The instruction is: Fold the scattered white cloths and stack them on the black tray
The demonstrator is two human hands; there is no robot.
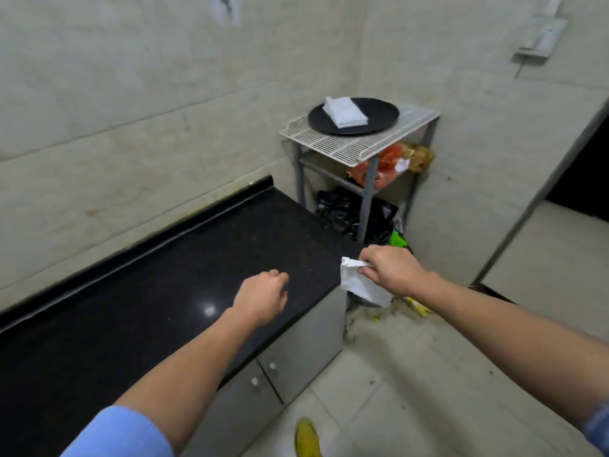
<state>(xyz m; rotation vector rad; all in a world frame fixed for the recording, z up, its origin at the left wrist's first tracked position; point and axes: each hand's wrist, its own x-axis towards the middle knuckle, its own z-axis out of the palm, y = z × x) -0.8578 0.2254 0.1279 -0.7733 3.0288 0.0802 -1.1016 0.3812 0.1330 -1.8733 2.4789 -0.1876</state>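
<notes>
1. The right hand (pixel 390 270) is closed in a pinch on the upper edge of a small folded white cloth (pixel 362 286), thumb and fingers curled round it; the cloth hangs off the end of the polished black stone counter (pixel 197 245), over the floor.
2. The left hand (pixel 263 293) hovers above the counter with loosely curled fingers; it holds nothing and touches nothing that I can see.
3. The round black tray (pixel 379 122) rests on a white wire rack (pixel 336 143) on top of a grey metal stand (pixel 367 199) in the corner; it lies straight ahead of the right hand, well apart from it, and a little to the left.
4. The right hand is the nearer of the two to the tray; the left would have to cross the counter's end to get there.
5. A stack of folded white cloths (pixel 345 112) sits on the left half of the tray; its long axis runs from far left to near right.
6. The held cloth's long axis runs from the pinched corner down and to the right, so it slants rather than lying flat.
7. I judge the coming move to be a forward carry to the tray; the cloth will likely need to be levelled and turned to match the stack's long axis.
</notes>
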